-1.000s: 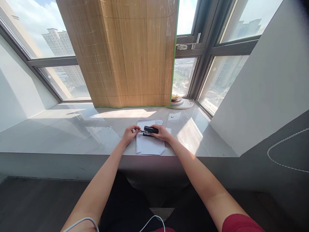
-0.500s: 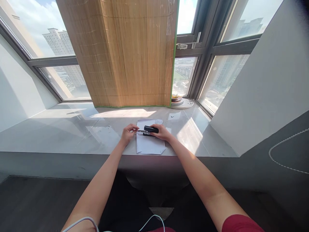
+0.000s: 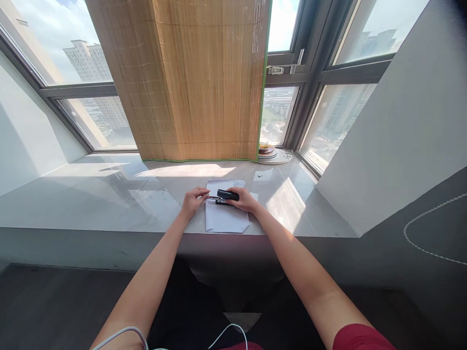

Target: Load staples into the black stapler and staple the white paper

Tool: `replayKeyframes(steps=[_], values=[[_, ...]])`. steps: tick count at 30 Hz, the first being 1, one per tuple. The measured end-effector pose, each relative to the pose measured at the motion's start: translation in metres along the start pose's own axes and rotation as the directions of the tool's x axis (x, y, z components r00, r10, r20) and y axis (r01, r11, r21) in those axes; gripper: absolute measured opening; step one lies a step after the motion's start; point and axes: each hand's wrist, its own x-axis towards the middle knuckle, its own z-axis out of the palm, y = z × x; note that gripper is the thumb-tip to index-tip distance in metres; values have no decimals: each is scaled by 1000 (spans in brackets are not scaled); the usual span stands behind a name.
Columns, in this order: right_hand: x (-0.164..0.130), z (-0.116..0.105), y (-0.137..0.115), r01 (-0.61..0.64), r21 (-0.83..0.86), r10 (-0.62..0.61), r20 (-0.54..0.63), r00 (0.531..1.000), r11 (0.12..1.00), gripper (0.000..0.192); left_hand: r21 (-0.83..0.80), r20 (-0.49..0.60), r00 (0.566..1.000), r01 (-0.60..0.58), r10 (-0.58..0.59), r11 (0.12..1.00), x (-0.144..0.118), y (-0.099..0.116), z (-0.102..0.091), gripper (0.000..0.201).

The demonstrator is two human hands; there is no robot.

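A black stapler point(image 3: 228, 195) is held over white paper sheets point(image 3: 226, 221), its top arm raised away from the base. My right hand point(image 3: 243, 199) is closed around its right end. From the left, my left hand point(image 3: 194, 200) pinches a thin metal piece point(image 3: 212, 198) that juts out of the stapler's left end. Whether this piece is the staple tray or a strip of staples is too small to tell. Printed marks show on the paper's upper right corner.
The sheets lie near the front edge of a pale tiled window sill point(image 3: 91, 204). Stacked plates point(image 3: 273, 155) stand at the back right, beside a hanging bamboo blind point(image 3: 204, 87). A tiny object point(image 3: 260, 175) lies behind the paper. A cable point(image 3: 233, 326) crosses my lap.
Almost nothing differs. My left fingers still pinch the metal piece, and my right hand keeps its hold on the stapler; the view has shifted very slightly.
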Motion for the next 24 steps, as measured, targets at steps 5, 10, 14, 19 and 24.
replayKeyframes(steps=[5,10,14,19,24], values=[[0,0,0,-10,-19,10,0,1000,1000,32,97,18,1000,8,-10,995,-1,1,0,31],[0,0,0,-9,-17,8,-7,1000,1000,33,171,106,994,-1,-17,985,0,6,-1,50],[0,1,0,2,-2,-2,-12,1000,1000,33,164,148,988,14,-39,986,2,8,0,57],[0,1,1,-8,-5,8,-11,1000,1000,34,158,80,997,-3,-10,987,3,10,0,43],[0,0,-2,-13,-13,13,0,1000,1000,34,192,97,994,34,-53,981,1,13,1,39]])
